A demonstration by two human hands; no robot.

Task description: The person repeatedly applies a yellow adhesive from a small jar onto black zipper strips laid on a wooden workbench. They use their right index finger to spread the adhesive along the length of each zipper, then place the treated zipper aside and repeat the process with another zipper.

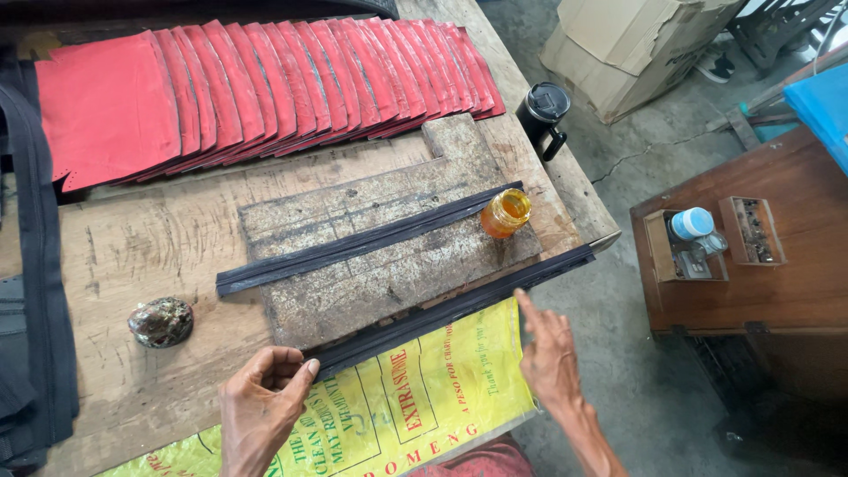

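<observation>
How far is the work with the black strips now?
Looks done: one bundle of black strips lies on the stained board beside the open orange jar. In hand: the left hand pinches the end of a second strip bundle; the right hand hovers open. Left: the red pieces lie untouched.

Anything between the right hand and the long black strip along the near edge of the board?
Nothing visible. The right hand hovers open just off the black strip, index finger nearly at it. The left hand already pinches the strip's near end. The orange jar and the second strip sit farther back on the board.
</observation>
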